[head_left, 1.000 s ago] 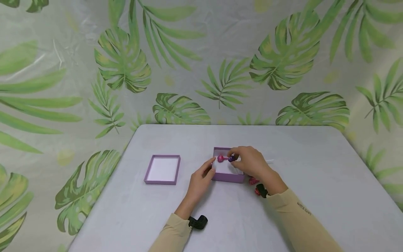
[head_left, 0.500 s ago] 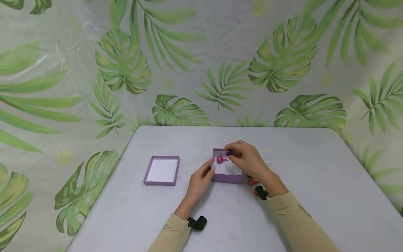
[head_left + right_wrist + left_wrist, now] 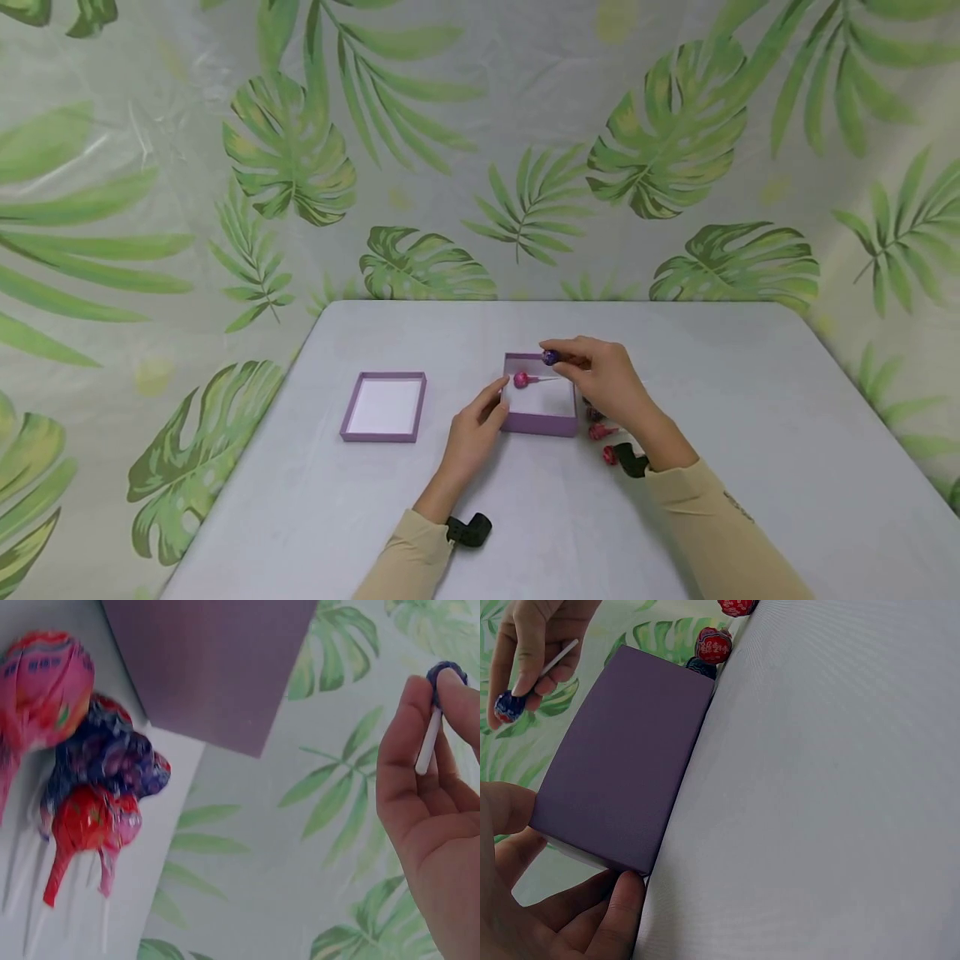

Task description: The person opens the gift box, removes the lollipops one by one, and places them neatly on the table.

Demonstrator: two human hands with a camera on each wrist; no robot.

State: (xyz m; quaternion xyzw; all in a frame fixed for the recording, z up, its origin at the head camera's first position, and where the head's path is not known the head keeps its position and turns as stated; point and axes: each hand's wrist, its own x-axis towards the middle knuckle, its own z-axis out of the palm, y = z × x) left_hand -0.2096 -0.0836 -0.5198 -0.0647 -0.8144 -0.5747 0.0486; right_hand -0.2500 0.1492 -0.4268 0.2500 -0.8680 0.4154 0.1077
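A purple open box [image 3: 540, 424] stands on the table, a pink lollipop [image 3: 521, 380] lying inside near its left wall. At that wall my left hand [image 3: 471, 437] holds the box, its fingertips and thumb against the side and corner. Above the box's far right part, my right hand [image 3: 607, 375] pinches a dark blue-purple lollipop [image 3: 551, 357] by its round head. The white stick [image 3: 427, 742] of this lollipop points back toward the palm in the right wrist view.
Several wrapped lollipops lie right of the box, among them a red one [image 3: 79, 817], a pink one [image 3: 45, 686] and dark blue ones [image 3: 105, 754]. Left of the box rests a shallow purple lid [image 3: 382, 408], inner side up. A leaf-print sheet [image 3: 420, 150] hangs behind the table.
My right hand has risen from low over the box, lifting the dark lollipop, then shifted slightly right. The pink lollipop stays in the box. My left hand keeps its place at the wall.
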